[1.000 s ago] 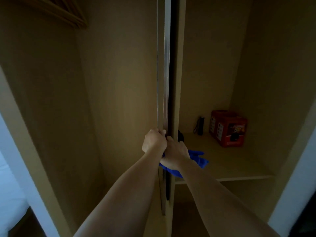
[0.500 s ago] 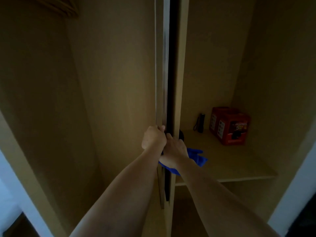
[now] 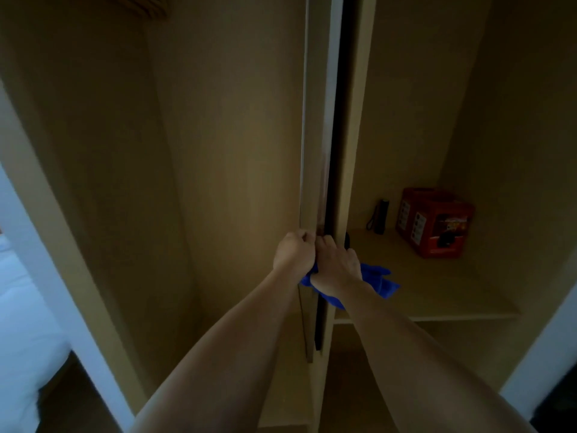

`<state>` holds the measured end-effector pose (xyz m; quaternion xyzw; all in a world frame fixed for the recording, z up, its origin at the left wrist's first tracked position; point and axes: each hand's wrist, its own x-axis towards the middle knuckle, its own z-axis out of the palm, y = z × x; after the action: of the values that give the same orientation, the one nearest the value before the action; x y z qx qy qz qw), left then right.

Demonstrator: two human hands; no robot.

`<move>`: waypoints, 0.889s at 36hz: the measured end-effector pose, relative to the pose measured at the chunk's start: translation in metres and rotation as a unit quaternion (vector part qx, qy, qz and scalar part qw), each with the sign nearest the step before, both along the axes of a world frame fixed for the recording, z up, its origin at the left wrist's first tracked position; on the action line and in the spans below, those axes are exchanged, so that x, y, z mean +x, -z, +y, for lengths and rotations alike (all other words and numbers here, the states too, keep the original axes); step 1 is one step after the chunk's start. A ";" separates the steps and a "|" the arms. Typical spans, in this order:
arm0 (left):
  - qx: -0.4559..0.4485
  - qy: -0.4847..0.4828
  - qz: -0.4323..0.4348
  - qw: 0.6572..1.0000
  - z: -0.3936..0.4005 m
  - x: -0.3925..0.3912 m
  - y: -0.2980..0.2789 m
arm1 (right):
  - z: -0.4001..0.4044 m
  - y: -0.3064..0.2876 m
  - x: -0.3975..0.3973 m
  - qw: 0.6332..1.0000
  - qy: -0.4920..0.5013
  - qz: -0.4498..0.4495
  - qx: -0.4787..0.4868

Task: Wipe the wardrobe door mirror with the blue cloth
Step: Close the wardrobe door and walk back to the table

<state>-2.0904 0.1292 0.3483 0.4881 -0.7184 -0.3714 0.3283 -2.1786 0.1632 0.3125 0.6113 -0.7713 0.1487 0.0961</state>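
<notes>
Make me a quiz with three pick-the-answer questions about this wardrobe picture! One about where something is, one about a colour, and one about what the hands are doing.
1. Where is the red box?
A. on the shelf in the right compartment
B. on the wardrobe floor
C. in a hand

2. What colour is the cloth?
A. yellow
B. blue
C. white

3. What is the left hand doing?
A. hanging open at the side
B. gripping the edge of the door
C. lifting the box

Answers:
1. A, since the box sits on the shelf beside a small black torch.
2. B, since blue folds poke out under the right hand, which holds the cloth.
3. B, since its fingers curl round the door edge.
</notes>
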 end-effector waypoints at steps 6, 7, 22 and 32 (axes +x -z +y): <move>0.041 -0.017 -0.045 0.998 0.011 0.018 0.023 | 0.015 0.009 0.014 0.999 -0.030 -0.037 -0.005; 0.065 -0.022 -0.035 0.997 0.014 0.021 0.027 | 0.019 0.011 0.018 0.998 -0.043 -0.034 -0.009; 0.312 -0.272 0.284 0.865 0.077 0.138 0.102 | 0.061 0.068 0.126 0.949 -0.267 -0.158 0.051; 0.237 -0.442 0.237 0.832 0.122 0.258 0.138 | 0.082 0.111 0.234 0.904 -0.393 -0.090 0.140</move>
<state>-1.8328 0.2515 0.2102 0.7138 -0.2159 -0.4495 0.4917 -1.9443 0.2455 0.2017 0.8562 -0.4865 0.1194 -0.1269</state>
